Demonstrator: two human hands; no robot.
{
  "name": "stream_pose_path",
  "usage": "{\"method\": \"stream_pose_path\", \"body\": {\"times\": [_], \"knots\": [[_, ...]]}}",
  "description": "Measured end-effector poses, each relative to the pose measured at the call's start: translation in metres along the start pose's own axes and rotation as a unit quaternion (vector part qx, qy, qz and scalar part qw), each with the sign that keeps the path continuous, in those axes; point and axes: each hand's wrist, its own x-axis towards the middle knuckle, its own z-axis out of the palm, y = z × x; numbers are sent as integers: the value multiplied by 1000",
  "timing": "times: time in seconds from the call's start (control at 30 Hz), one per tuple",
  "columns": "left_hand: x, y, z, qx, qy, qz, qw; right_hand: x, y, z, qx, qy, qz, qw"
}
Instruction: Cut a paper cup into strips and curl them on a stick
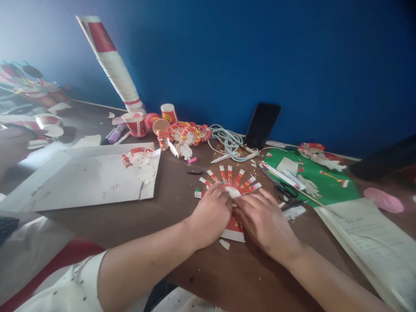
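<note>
In front of me a red and white paper cup (235, 227), cut into strips, lies fanned out on the brown table. Its strips (229, 174) spread away from me around a round white base (233, 191), and an uncut wall panel points towards me. My left hand (212, 214) is closed, with curled fingers on the left side of the cup. From the right, my right hand (264, 219) grips the cup near its base, fingers bent over it. Both hands partly cover the cup, and the fingertips' exact hold is hidden. A white scrap (224, 244) lies just below.
Black scissors (284, 190) and a green sheet (338, 182) lie on the right, beside printed pages (380, 234). A phone (263, 125) leans on the blue wall near a coiled cable (229, 141). Stacked cups (117, 71), paper figures (186, 138) and a white board (84, 173) occupy the left.
</note>
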Motion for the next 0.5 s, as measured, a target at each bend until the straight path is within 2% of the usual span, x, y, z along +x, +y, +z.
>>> {"method": "stream_pose_path", "body": {"times": [0.37,0.5], "knots": [[3,-1,0,-25,-18,-18,999,6,-3,7,-41,27,4,999],[1,-4,0,-31,1,-20,999,4,-4,7,-34,25,8,999]]}}
